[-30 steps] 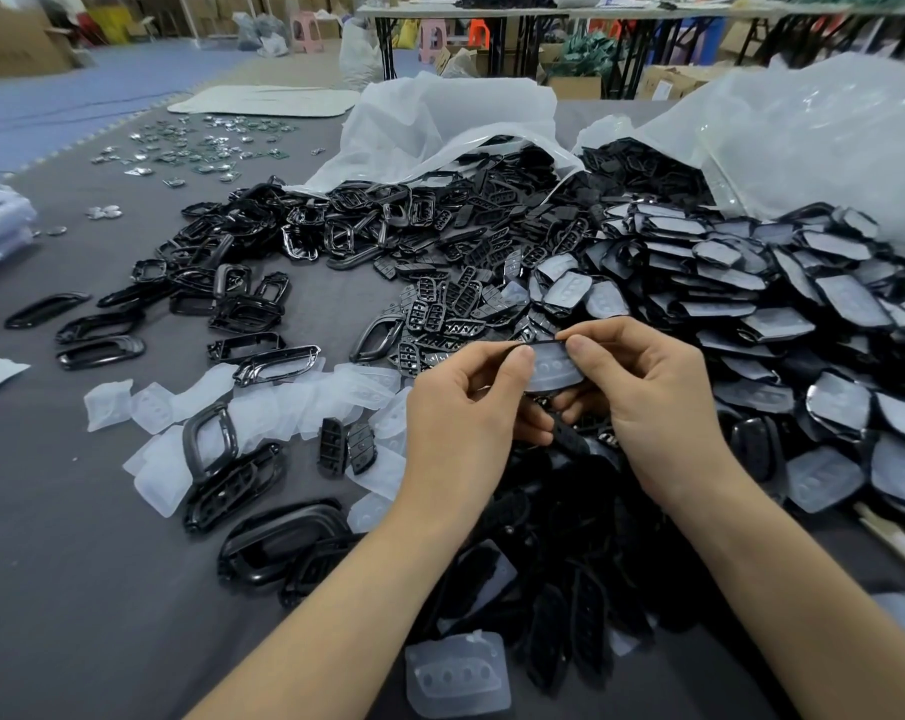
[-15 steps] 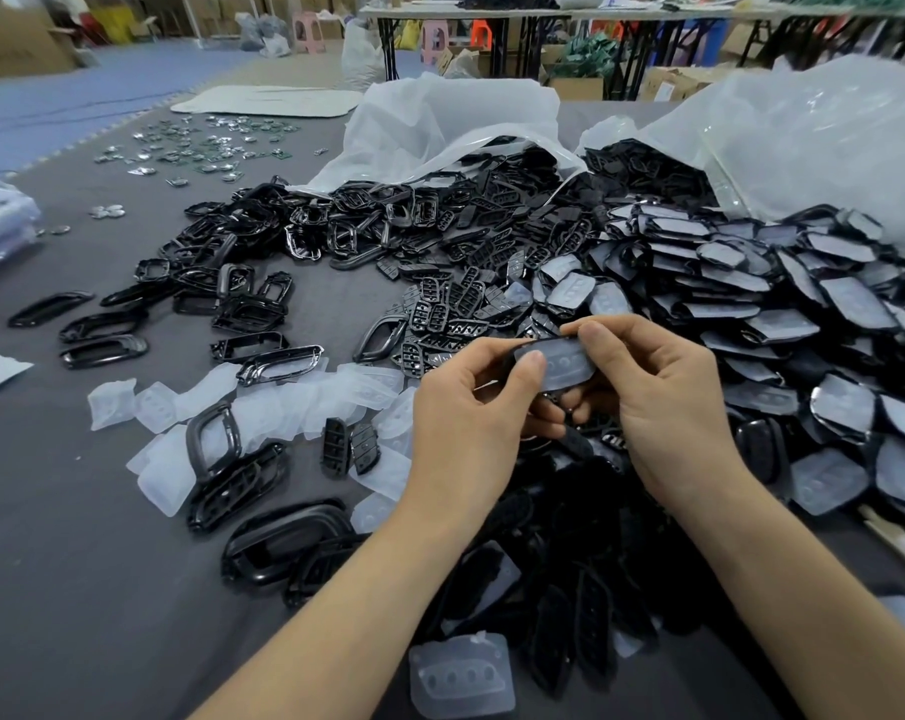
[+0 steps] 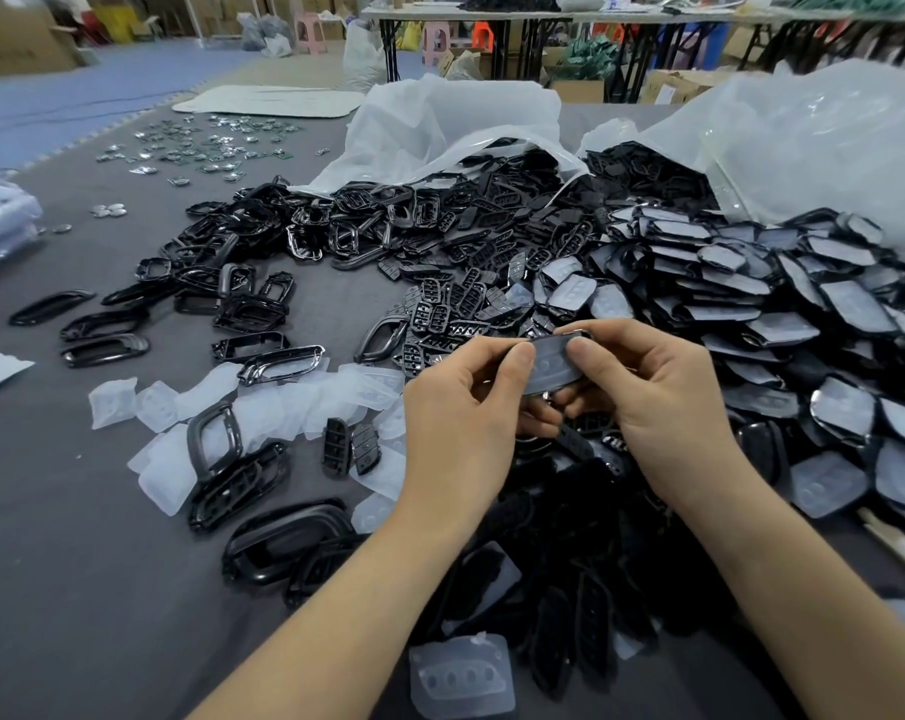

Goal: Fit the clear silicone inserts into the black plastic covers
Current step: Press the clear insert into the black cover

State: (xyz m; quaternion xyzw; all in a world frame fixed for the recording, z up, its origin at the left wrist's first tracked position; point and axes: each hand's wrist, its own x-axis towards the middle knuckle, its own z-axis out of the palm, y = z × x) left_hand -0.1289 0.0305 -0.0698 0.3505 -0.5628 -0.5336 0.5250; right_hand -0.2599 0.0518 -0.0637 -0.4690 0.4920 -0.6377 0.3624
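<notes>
Both grips are clamped on one black cover (image 3: 571, 333) with a clear insert (image 3: 549, 363) lying against its face. The left hand (image 3: 455, 423) pinches the 9 o'clock end and the right hand (image 3: 663, 407) the 3 o'clock end, above the grey table (image 3: 76, 563). Loose inserts (image 3: 304, 397) lie at 9 o'clock, a heap of fitted covers (image 3: 751, 304) at 2 o'clock, and a white bag (image 3: 455, 116) at 12.

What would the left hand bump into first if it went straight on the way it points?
The left hand points right, and it pinches the cover. Just past that, it would probably meet the right hand, which holds the same cover from the other side.
</notes>
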